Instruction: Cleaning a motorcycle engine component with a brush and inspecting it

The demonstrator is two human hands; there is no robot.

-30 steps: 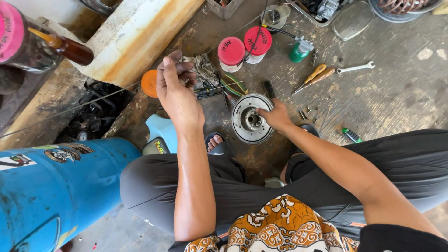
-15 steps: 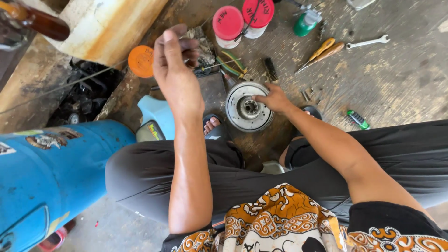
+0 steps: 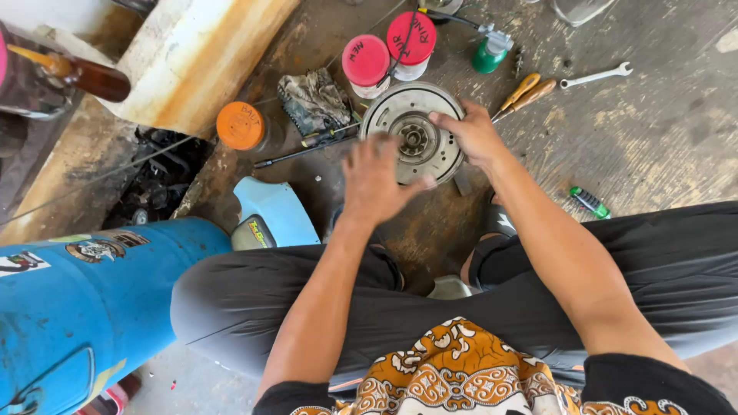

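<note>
A round grey metal disc (image 3: 407, 131) with a hub in its middle lies on the concrete floor between my knees. My right hand (image 3: 470, 134) grips its right rim. My left hand (image 3: 374, 180) hovers over the disc's near left edge, blurred, fingers spread, holding nothing. A dirty rag (image 3: 314, 100) lies just left of the disc.
Two red-lidded jars (image 3: 366, 61) and a green can (image 3: 490, 54) stand beyond the disc. An orange-lidded jar (image 3: 241, 126), a thin rod (image 3: 307, 151), two screwdrivers (image 3: 523, 92), a spanner (image 3: 596, 76) and a small green tool (image 3: 589, 201) lie around. A blue drum (image 3: 77, 300) stands at left.
My left hand has come down from the rag area toward the disc, now empty and open. The rag lies on the floor. My right hand stays on the disc rim.
</note>
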